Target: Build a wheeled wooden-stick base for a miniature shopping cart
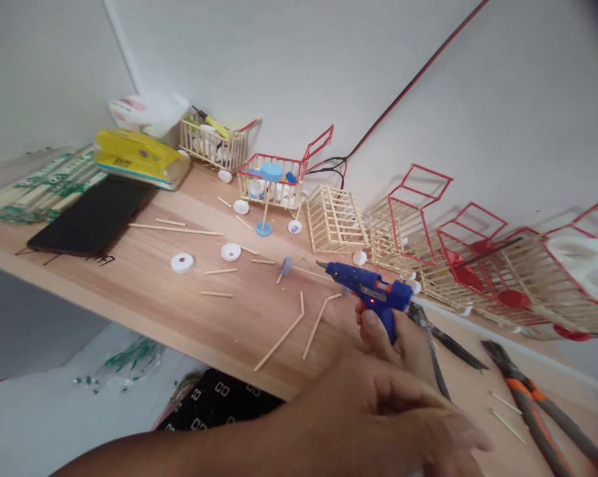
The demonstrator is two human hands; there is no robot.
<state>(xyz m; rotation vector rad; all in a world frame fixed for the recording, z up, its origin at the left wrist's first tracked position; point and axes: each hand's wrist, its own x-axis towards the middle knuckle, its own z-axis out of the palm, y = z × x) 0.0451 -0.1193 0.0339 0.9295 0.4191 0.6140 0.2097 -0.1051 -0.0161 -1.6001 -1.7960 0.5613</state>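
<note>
Gripping a blue glue gun point(377, 291) in our right hand point(403, 341), nozzle point(321, 264) pointing left above the table point(150, 278), our left hand point(403, 424) nearer, half curled, whether holding anything we cannot tell, stick carts point(336, 222) farther off

Right fingers point(377, 331) hold a blue glue gun point(371, 283) above the wooden table point(147, 268).

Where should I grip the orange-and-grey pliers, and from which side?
The orange-and-grey pliers are probably best taken by both handles, from the picture's lower right: they splay that way, while the head points away.
</note>
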